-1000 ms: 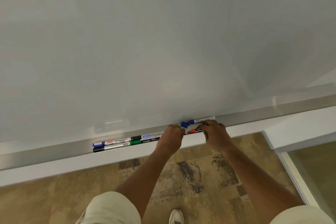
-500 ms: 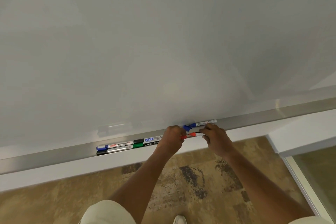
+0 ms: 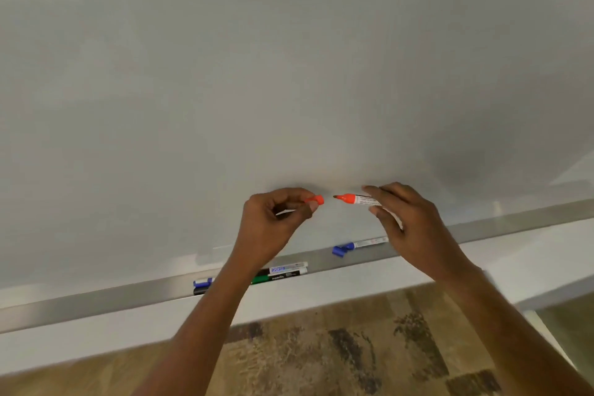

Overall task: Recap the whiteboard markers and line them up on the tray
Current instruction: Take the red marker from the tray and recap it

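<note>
My left hand (image 3: 273, 222) pinches a red cap (image 3: 316, 200) in front of the whiteboard. My right hand (image 3: 408, 222) holds an uncapped red marker (image 3: 355, 199), tip pointing left at the cap, a small gap between them. On the metal tray (image 3: 96, 302) below lies a blue marker (image 3: 366, 244) with its loose blue cap (image 3: 339, 250) beside its tip. Further left, capped markers lie in two rows: a blue-labelled one (image 3: 287, 268), a green and black one (image 3: 278, 277), and blue and black ends (image 3: 201, 286) partly hidden by my left forearm.
The whiteboard (image 3: 289, 74) fills the upper view. Below the tray runs a white ledge (image 3: 96, 331), then patterned brown carpet (image 3: 321, 357). A white frame edge shows at the far right.
Both hands lifted off the tray to board height, carrying the red marker and its cap; the two are now held apart. The blue marker stayed on the tray.
</note>
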Motion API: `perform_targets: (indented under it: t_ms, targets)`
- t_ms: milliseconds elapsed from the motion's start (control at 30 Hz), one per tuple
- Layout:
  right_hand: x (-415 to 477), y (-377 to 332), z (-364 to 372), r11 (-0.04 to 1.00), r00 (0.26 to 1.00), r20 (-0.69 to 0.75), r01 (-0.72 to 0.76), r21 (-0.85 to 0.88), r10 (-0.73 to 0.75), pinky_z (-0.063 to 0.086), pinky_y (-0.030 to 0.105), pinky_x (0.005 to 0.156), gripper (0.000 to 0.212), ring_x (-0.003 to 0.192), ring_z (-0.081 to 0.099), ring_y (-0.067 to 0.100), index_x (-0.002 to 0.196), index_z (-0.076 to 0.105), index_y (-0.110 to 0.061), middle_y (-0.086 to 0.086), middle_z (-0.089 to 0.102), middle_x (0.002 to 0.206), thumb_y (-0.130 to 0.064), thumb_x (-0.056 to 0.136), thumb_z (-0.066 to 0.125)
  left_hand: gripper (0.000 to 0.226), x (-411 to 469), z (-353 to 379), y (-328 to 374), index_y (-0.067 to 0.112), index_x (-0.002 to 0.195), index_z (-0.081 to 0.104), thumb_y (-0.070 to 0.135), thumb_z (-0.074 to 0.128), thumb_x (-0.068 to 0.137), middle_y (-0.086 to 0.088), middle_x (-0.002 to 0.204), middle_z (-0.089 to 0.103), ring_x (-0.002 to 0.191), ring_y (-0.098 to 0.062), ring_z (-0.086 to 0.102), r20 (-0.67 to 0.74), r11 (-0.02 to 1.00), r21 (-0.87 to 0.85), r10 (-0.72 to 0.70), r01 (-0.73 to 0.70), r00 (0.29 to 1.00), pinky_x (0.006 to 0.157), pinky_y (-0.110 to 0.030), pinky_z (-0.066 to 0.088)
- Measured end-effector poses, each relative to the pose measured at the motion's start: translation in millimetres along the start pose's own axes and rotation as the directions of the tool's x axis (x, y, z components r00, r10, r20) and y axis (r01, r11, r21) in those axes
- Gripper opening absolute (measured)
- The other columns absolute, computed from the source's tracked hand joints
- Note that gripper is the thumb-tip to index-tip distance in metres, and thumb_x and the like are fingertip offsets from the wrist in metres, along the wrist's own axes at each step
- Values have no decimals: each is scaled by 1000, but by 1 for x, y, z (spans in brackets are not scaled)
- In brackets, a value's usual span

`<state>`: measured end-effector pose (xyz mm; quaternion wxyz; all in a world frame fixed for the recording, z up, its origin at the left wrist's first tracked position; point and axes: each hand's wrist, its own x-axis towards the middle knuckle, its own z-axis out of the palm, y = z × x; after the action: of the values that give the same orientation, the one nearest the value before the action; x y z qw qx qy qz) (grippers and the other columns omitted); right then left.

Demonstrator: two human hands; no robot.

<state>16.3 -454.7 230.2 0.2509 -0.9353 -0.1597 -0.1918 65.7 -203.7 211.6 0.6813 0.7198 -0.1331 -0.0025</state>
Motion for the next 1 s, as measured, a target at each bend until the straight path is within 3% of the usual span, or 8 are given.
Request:
perform_targets:
  t_ms: [133,267,633,767,1000]
  targets:
    - [16,-40,-38,997,987,-144,73,16,-70,55,28,84,31,100,64,17,126,63,-15,2,67,112,-16,95,62,14,-7,-20,51,9,100,81,9,80,86,-9,97,82,89,-27,78,-26,985,-168,27,-31,999,83,-36,63]
    - [14,-69,-48,994,974,-212,94,50,-81,58,43,81,29,100,67,21,120,69,-13,3,71,111,-13,92,67,23,-25,-37,72,6,104,80,14,79,83,-16,97,81,93,-33,77,-52,967,-256,-3,-10,999,86,-35,62]
    - [-7,-100,-28,984,975,-177,154,94,-136,56,40,73,28,92,63,20,120,70,-16,-1,67,105,-19,94,61,25,-67,-54,82,2,102,79,12,80,79,-19,96,80,89,-34,78,-57,961,-275,-8,-8,998,85,-38,63]
    - [-9,-106,-22,978,975,-166,168,120,-147,57,37,73,26,92,63,17,120,68,-18,-3,67,105,-19,95,62,24,-73,-51,80,8,99,82,16,83,77,-16,94,81,87,-31,79,-39,965,-261,-17,6,999,84,-36,63]
    - [-14,-106,-13,973,983,-124,154,173,-133,55,30,70,29,86,61,7,122,67,-17,-5,65,104,-19,93,63,30,-79,-40,69,8,95,83,24,86,70,-17,88,81,82,-25,79,-65,877,-458,-196,145,978,78,-29,63]
